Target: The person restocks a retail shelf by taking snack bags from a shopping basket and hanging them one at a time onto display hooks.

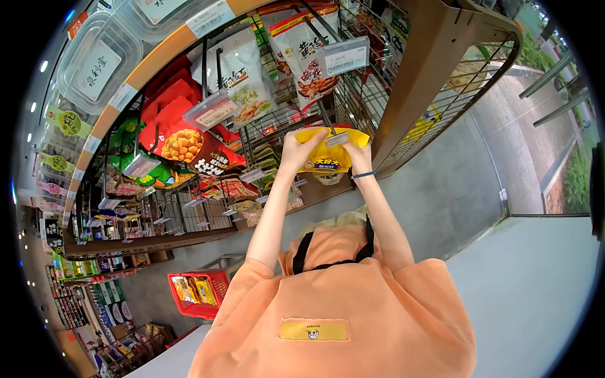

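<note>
A yellow snack bag [324,159] with dark printed lettering is held at a wire rack hook, which ends in a small price tag [336,139] in front of the bag's top. My left hand [297,150] grips the bag's upper left side, thumb on the front. On its right side, my right hand [360,156] is closed round the edge, a dark band on the wrist. Whether the bag hangs on the hook cannot be made out. Another pack [331,179] shows partly beneath it.
White snack bags [309,60] and red snack bags [189,135] hang to the upper left. A brown rack post [419,75] rises right of my hands. Clear plastic tubs [94,63] line an upper shelf. Behind my left arm, a red basket [217,286] holds yellow packs.
</note>
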A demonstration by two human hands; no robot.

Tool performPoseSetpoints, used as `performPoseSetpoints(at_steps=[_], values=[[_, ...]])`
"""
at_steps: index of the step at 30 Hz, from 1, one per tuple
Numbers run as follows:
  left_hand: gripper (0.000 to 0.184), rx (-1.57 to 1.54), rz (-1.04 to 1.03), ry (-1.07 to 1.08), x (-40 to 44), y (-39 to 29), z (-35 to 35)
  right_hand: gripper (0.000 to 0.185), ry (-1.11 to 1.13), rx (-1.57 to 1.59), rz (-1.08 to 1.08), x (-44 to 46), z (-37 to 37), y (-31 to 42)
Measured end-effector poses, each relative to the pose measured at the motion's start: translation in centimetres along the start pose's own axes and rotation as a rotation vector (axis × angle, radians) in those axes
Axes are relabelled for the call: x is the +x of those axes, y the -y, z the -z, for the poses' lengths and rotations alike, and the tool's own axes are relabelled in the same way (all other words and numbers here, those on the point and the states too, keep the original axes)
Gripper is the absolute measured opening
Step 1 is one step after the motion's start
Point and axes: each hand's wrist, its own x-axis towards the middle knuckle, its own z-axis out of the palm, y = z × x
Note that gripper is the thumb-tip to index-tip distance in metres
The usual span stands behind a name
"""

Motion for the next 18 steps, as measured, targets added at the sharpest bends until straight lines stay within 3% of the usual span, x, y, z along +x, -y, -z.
performPoseSetpoints(at_steps=[18], values=[[0.024,-0.114,0.042,-0.064,1.9,2.0,0.3,0.022,-0.049,-0.054,-0.021,2.6,-1.5,0.6]])
